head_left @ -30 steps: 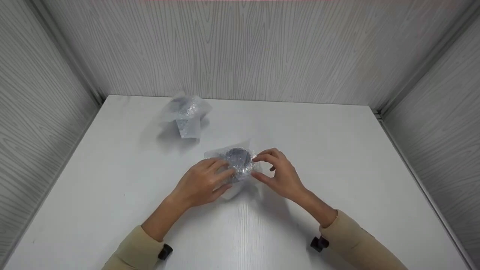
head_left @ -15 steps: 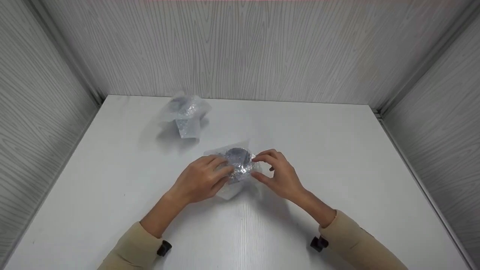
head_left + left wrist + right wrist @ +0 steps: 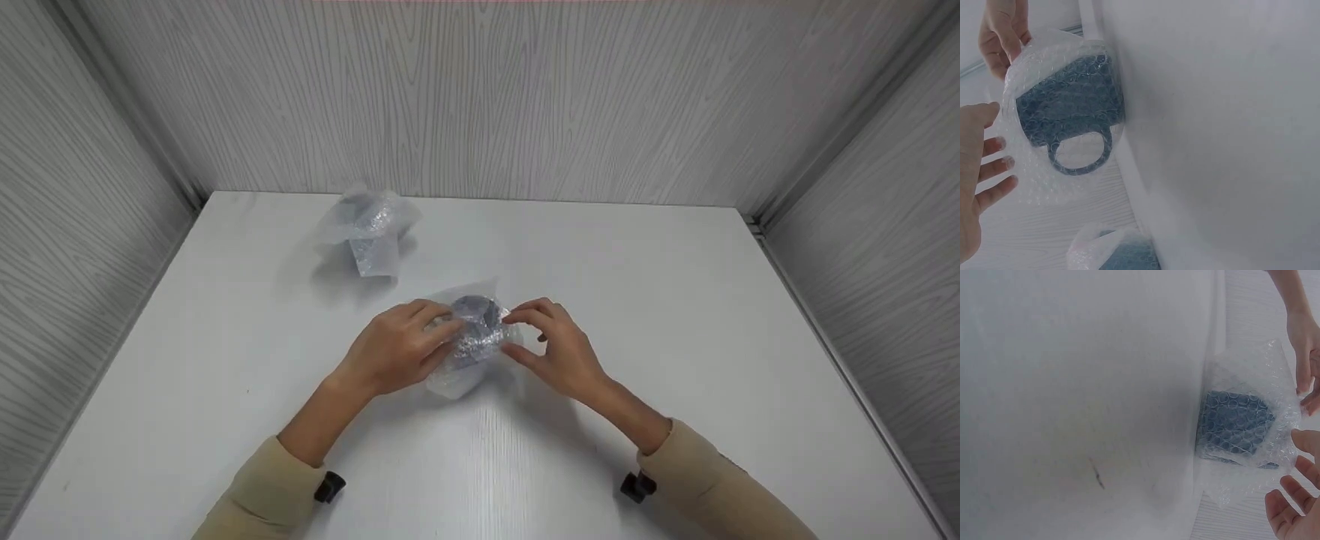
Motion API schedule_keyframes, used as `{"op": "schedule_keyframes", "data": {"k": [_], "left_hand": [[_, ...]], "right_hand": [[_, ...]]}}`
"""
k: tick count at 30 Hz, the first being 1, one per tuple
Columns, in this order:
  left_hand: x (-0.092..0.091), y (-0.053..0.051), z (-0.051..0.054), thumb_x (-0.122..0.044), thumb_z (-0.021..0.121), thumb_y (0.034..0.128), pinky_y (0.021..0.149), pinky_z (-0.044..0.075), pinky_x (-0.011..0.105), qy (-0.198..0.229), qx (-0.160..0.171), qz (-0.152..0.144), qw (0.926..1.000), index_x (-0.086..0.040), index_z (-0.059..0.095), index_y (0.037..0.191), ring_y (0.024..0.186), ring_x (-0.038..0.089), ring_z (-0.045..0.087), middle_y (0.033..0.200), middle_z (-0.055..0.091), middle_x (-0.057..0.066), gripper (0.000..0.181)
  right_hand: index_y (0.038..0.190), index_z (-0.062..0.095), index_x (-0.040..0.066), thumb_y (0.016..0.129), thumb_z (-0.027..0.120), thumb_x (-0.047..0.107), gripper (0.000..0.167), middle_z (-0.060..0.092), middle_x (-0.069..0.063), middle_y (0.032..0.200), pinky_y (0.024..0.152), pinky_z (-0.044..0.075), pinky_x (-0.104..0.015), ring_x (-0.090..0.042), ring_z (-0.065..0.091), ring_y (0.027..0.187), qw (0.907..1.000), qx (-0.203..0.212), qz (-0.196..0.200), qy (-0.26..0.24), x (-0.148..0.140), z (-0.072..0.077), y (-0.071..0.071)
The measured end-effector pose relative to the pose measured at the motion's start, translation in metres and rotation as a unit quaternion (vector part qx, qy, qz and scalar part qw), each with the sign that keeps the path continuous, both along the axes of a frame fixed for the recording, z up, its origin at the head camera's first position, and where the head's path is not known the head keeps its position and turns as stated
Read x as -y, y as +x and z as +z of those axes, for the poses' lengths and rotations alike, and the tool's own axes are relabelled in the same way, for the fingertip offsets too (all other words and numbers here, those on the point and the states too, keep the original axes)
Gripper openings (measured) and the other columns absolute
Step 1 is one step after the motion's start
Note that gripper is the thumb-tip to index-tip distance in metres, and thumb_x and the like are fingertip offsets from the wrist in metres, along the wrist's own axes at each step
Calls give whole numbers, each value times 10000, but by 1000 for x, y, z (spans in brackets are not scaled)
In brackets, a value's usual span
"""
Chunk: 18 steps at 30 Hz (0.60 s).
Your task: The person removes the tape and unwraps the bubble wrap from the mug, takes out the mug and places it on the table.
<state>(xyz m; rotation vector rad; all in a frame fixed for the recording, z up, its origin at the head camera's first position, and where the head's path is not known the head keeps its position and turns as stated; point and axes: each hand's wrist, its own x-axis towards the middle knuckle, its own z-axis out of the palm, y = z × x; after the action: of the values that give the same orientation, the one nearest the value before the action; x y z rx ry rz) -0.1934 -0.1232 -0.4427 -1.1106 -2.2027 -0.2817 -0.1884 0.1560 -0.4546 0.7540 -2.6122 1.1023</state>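
Beyond and left of mug [image 3: 1075,95], wrapped bundle [image 3: 373,234] stands. Here's left hand [image 3: 401,346] at mug's left, back upward, fingers stretched and spread over bubble wrap [image 3: 466,360]. Mug itself: upright on table [image 3: 675,315], inside wrap. Right hand [image 3: 561,351], mug's right: thumb, forefinger arched wide at wrap's edge.

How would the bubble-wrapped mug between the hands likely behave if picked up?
The mug itself is probably stiff: its outline and handle look undistorted. The bubble wrap would likely flop, since its loose edges spread past the mug. The mug might slip inside, as the wrap looks loose rather than snug.
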Motion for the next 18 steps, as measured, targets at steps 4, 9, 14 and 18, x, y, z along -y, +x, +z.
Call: {"op": "schedule_keyframes", "data": {"k": [4, 9, 14, 18], "left_hand": [[0, -2, 3, -208, 842, 898, 804, 655, 333, 42, 9, -46, 10000, -156, 760, 1151, 991, 226, 760, 1091, 766, 54, 271], [0, -7, 5, -154, 841, 890, 726, 648, 307, 53, -90, -70, 9999, -151, 760, 1131, 935, 209, 763, 1048, 770, 38, 254], [-2, -13, 9, -128, 834, 890, 703, 643, 302, 2, -74, -16, 10000, -135, 779, 1089, 909, 208, 759, 1019, 780, 38, 207], [-3, -17, 10, -107, 826, 893, 675, 633, 298, -48, -134, 81, 9999, -124, 790, 1090, 886, 212, 751, 1000, 778, 44, 201]], "right_hand": [[1226, 735, 162, 915, 836, 188, 328, 670, -39, 1281, 838, 613, -515, -299, 646, 1160, 10000, 22, 19, -8, 0, 0, 0], [1219, 737, 165, 915, 837, 201, 322, 673, -32, 1278, 835, 615, -477, -253, 639, 1161, 10000, -52, -4, 24, -1, 0, 1], [1212, 738, 167, 914, 836, 197, 315, 676, -31, 1272, 824, 614, -483, -245, 633, 1155, 10000, -92, 10, 1, -1, -1, 0], [1217, 738, 167, 922, 829, 210, 311, 677, -33, 1278, 829, 616, -502, -250, 631, 1165, 10000, -28, 13, 5, -1, -1, -1]]}}
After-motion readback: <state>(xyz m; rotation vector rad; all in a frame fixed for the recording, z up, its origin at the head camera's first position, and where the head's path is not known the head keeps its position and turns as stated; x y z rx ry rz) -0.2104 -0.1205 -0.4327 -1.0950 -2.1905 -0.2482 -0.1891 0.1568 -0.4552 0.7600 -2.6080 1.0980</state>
